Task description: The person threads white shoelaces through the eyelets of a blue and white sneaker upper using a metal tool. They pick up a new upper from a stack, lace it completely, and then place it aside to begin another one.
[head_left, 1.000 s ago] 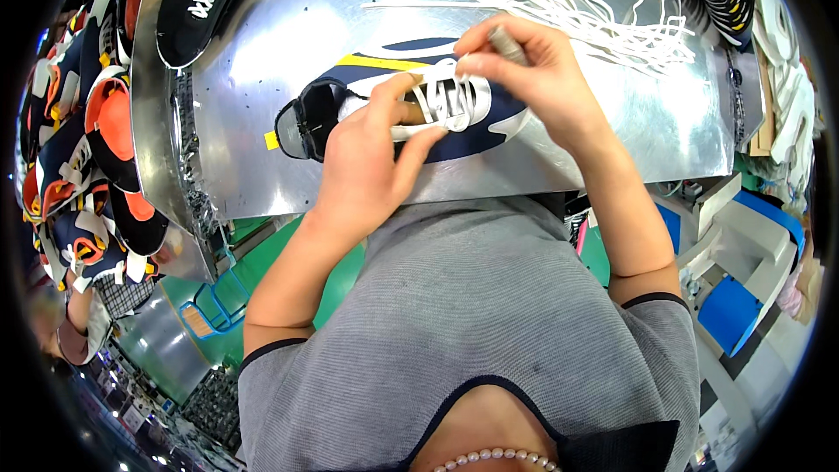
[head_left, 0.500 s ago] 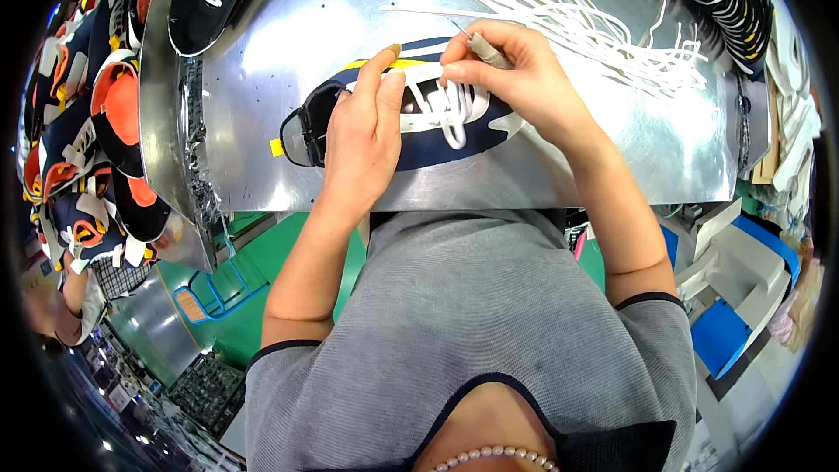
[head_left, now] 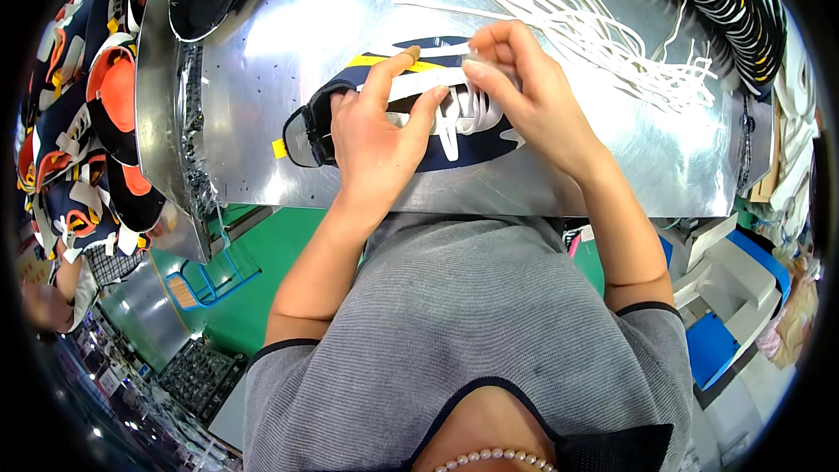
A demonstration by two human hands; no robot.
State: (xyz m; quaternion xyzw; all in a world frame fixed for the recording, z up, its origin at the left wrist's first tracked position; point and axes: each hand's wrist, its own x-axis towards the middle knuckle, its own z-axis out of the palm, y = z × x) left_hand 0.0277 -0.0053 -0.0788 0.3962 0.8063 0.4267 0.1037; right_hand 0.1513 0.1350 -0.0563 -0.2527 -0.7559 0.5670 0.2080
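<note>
A navy shoe (head_left: 489, 147) with yellow and white side trim lies on its sole on the metal table, heel to the left. White lace (head_left: 450, 127) runs across its throat in loops. My left hand (head_left: 380, 135) grips the shoe's eyelet edge, index finger on the far side and thumb over the opening; a brown cover sits on that fingertip. My right hand (head_left: 542, 96) is closed just above the far eyelets. In it is a small grey-handled awl (head_left: 504, 68), blurred and mostly hidden by the fingers; its tip cannot be made out.
Loose white laces (head_left: 603, 44) lie in a heap beyond the shoe. A black laced shoe (head_left: 210, 0) rests at the far left. Shoe parts (head_left: 725, 0) are stacked at the far right. Several shoes with orange linings (head_left: 114, 96) hang beside the table's left edge (head_left: 175, 201).
My left thumb has spread away from the index finger, further over the shoe's opening. My right fingers have shifted slightly right, and the awl's needle no longer shows. The lace loop hangs differently.
</note>
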